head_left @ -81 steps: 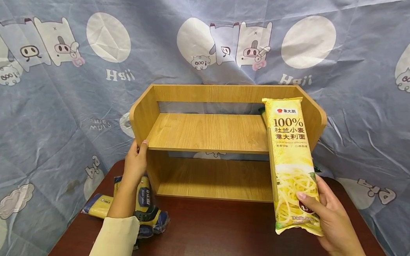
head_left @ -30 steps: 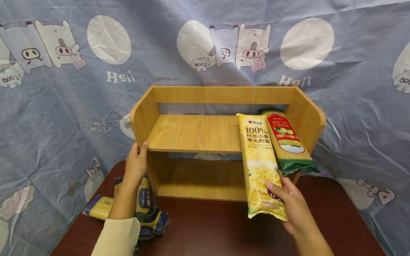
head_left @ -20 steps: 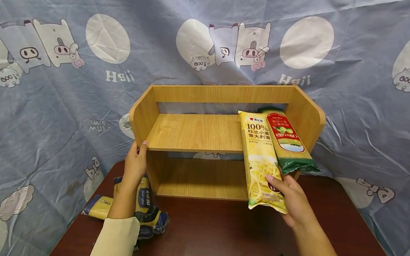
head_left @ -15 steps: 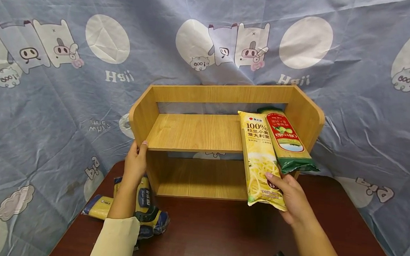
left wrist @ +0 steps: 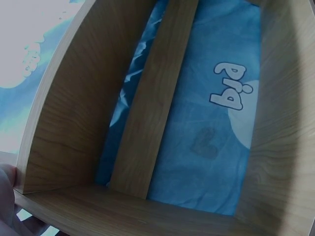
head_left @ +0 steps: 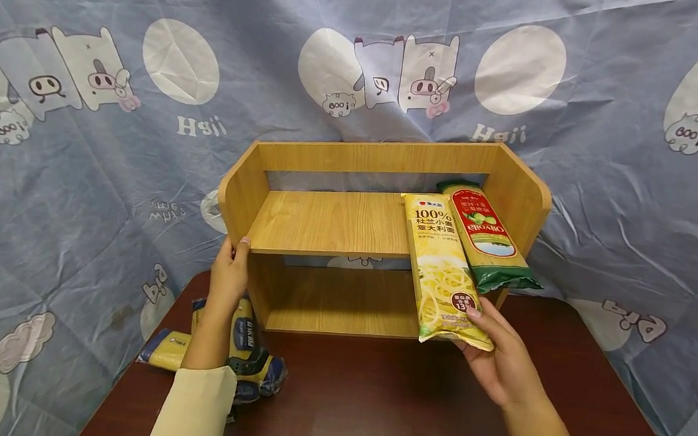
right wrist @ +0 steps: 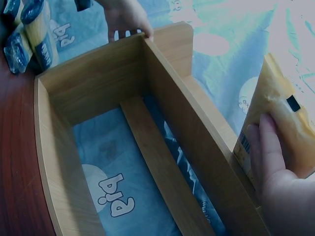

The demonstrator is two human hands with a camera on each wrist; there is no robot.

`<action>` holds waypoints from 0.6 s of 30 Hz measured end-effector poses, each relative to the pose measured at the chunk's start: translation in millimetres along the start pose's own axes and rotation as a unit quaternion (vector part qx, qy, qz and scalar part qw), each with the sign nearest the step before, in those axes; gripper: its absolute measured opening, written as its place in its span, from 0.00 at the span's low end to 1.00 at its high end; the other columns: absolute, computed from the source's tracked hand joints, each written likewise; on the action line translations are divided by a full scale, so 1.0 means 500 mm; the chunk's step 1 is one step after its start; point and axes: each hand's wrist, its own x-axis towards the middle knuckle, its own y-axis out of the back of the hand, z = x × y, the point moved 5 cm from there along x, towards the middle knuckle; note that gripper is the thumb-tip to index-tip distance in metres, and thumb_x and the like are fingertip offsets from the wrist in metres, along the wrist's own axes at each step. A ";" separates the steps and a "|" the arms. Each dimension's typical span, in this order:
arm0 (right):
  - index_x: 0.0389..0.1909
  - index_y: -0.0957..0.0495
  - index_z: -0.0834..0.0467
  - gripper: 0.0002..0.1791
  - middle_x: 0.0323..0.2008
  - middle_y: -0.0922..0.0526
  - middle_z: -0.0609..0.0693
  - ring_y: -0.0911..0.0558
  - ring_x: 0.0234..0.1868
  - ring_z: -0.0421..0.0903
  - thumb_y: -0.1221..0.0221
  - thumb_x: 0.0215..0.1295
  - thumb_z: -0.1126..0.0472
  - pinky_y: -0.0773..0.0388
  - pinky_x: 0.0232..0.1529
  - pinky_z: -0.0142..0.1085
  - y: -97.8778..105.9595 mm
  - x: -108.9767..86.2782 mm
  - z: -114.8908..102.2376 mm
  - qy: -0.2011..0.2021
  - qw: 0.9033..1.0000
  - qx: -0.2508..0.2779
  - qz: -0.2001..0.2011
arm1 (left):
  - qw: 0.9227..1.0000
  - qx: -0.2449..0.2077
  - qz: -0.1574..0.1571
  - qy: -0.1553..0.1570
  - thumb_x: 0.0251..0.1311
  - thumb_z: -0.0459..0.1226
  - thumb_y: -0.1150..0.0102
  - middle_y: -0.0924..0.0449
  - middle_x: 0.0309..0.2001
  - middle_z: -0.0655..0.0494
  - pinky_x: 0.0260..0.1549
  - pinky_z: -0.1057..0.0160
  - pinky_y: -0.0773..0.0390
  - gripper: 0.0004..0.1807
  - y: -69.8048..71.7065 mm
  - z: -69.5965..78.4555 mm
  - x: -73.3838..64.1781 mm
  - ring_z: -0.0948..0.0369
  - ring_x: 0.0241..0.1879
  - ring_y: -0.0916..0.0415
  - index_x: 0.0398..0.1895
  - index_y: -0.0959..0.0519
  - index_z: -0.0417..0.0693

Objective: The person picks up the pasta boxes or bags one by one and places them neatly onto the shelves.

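My left hand [head_left: 230, 271] grips the left side of the two-tier wooden shelf [head_left: 336, 224] where the upper board meets the side panel. A yellow spaghetti packet [head_left: 442, 270] slants over the upper board's front edge, its lower end jutting out. At that lower right corner my right hand [head_left: 499, 357] holds it, thumb on the edge and fingers underneath. In the right wrist view, fingers [right wrist: 269, 142] lie along the packet's underside. Beside it, against the right side panel, a green-and-red pasta packet [head_left: 486, 233] rests on the upper board, its green end overhanging.
Several yellow-and-blue pasta packets [head_left: 256, 366] lie on the dark red table [head_left: 337, 404] at the left, partly behind my left forearm. A patterned blue cloth [head_left: 362, 5] hangs behind the shelf. The lower board [head_left: 343, 311] sits under the upper one.
My right hand has brought the spaghetti packet left and down beside the green-and-red one, uncovering that one. Lately its thumb has shifted to the packet's edge. My left hand stays on the shelf.
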 end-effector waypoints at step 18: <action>0.80 0.65 0.59 0.44 0.70 0.29 0.49 0.21 0.62 0.40 0.57 0.69 0.82 0.24 0.63 0.31 -0.022 -0.024 0.016 0.019 0.996 -0.088 -0.014 | 1.000 -0.003 -0.008 -0.003 0.74 0.62 0.62 0.26 0.66 0.38 0.64 0.40 0.30 0.32 -0.001 0.001 -0.004 0.41 0.63 0.27 0.73 0.35 0.58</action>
